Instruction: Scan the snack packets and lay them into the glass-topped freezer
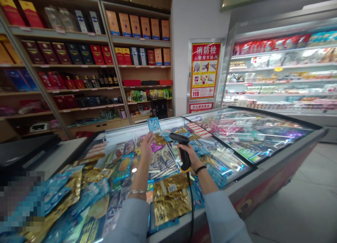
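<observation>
My right hand (191, 156) is wrapped round the grip of a black and orange barcode scanner (185, 155), its head pointing left and its cable hanging down toward me. My left hand (146, 144) reaches over the freezer top, with its fingertips at the lower edge of an upright blue packet (154, 125); the thumb's grip is hard to see. Between my forearms, gold packets (172, 201) lie on the glass. More blue and gold packets lie beyond the scanner and in a heap (86, 187) at the left.
The chest freezer (276, 166) has a glass top with dark frames and stretches right. A dark machine (28, 150) stands at left. Behind are shelves of boxes (129, 57), a red fire-hydrant sign (204, 71) and a lit display fridge (284, 74). Tiled floor (310, 194) shows at right.
</observation>
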Available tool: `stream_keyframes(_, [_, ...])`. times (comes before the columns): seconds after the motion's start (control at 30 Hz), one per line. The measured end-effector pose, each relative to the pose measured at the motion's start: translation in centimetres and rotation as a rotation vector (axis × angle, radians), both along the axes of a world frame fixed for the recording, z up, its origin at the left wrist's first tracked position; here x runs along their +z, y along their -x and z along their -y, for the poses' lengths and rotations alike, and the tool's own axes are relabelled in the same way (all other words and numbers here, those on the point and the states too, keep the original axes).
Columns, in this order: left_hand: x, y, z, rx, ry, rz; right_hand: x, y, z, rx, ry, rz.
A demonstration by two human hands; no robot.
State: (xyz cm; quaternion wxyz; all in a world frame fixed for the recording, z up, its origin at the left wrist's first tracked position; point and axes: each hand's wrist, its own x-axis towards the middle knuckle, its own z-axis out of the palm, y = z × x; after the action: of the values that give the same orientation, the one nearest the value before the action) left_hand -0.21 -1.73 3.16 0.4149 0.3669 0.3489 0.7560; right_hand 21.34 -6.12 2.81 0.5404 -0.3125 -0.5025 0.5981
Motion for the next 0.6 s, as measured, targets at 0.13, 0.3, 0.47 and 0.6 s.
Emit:
stream_keyframes(0.13, [1.8,-0.4,1.2,-0.022,-0.034,0.061,0.1,-0.1,0.5,-0.035,0.009,-0.004])
stream_keyframes(0.3, [4.4,0.8,3.7,-0.042,-0.166,0.021,1.3,0.3,1.6,-0.023,-0.003,0.0])
stream_keyframes(0.47, [6.5,5.7,7.5,0.16,-0.12,-0.067,3.2,4.5,3.3,0.066,-0.031,-0.06])
stream_keyframes(0.6, [6.8,12.3,10.5,0.382,-0.004,-0.1,4.3,10.7,4.8,0.137,-0.002,-0.11])
